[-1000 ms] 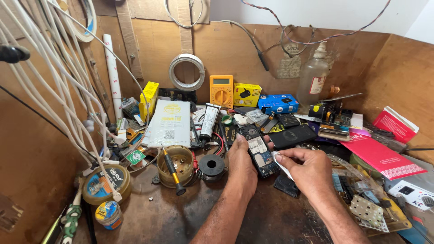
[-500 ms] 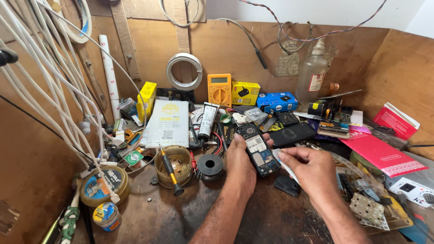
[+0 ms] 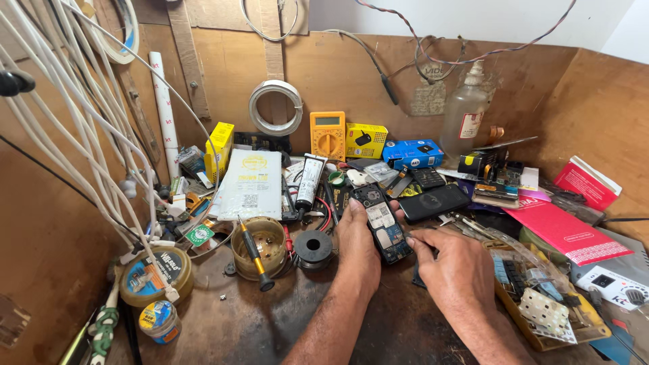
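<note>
My left hand (image 3: 358,247) grips a small opened phone (image 3: 382,226), back side up with its label and board showing, and tilts it just above the bench. My right hand (image 3: 456,267) sits to the right of the phone, lowered to the bench with its fingers curled down. It partly covers a dark flat piece (image 3: 416,276) that lies there. Whatever is inside the right palm is hidden.
A solder spool (image 3: 314,247) and a brass tin (image 3: 270,250) with a screwdriver (image 3: 254,255) stand left of my hands. A black phone (image 3: 433,203), red booklet (image 3: 566,233) and parts tray (image 3: 541,304) crowd the right. White cables (image 3: 81,135) hang on the left; a yellow multimeter (image 3: 327,135) leans at the back.
My right hand held a white cloth beside the phone, then dropped to the bench over the dark piece. The cloth is out of sight now. The left hand kept hold of the phone.
</note>
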